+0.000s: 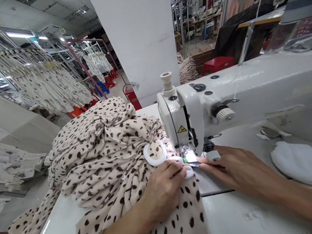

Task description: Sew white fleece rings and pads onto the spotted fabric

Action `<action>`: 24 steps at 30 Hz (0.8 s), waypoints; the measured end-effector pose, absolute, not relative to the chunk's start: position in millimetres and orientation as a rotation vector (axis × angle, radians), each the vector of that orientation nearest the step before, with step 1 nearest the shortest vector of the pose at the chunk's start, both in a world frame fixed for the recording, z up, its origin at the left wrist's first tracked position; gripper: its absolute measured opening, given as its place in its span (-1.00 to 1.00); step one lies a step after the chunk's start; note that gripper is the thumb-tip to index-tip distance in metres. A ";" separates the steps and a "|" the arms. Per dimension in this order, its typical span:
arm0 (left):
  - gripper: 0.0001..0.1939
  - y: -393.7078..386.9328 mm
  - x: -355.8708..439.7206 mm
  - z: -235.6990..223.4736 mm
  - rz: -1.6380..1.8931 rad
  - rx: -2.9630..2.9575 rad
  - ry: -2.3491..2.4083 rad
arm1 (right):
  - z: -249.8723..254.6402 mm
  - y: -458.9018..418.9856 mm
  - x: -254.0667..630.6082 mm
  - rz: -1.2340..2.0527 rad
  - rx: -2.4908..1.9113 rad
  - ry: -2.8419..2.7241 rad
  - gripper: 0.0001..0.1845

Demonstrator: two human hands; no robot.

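A white sewing machine (173, 118) has its lit needle area over the edge of a cream, dark-spotted plush fabric (102, 166). My left hand (165, 185) is closed on this fabric just left of the presser foot, fingers bent over a white fuzzy trim. Beside those fingers a white fuzzy ring (146, 156) lies on the fabric. My right hand (234, 164) reaches in from the right, thumb and finger drawn together at a small dark strip (193, 164) by the foot. The machine's parts partly cover these fingertips, and what they pinch is unclear.
White fuzzy pieces (305, 158) lie under the machine arm on the white table (226, 215). Bunched fabric covers the table's left side and hangs over its edge. A white pillar (140, 38) stands behind. Spotted garments (45, 81) hang on racks at the left.
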State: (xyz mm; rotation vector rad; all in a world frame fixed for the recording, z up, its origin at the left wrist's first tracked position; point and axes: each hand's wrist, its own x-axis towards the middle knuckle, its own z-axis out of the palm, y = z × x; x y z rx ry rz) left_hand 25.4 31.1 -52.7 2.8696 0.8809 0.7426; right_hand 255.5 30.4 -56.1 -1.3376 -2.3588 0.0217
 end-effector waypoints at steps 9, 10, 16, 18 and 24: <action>-0.71 36.2 23.5 -54.5 0.617 2.861 0.873 | -60.3 27.2 251.9 0.006 -1.372 -2.361 -0.55; -0.72 37.1 23.7 -54.7 0.628 2.864 0.871 | -61.8 28.2 251.3 -0.025 -1.368 -2.352 -0.53; -0.73 42.2 24.3 -55.8 0.640 2.910 0.895 | -63.1 36.0 250.0 -0.027 -1.383 -2.318 -0.55; -0.73 43.5 24.7 -55.4 0.636 2.914 0.900 | -61.4 37.5 250.0 0.021 -1.397 -2.322 -0.63; -0.78 45.1 21.9 -52.9 0.652 2.958 0.864 | -60.8 36.6 250.9 -0.098 -1.377 -2.347 -0.52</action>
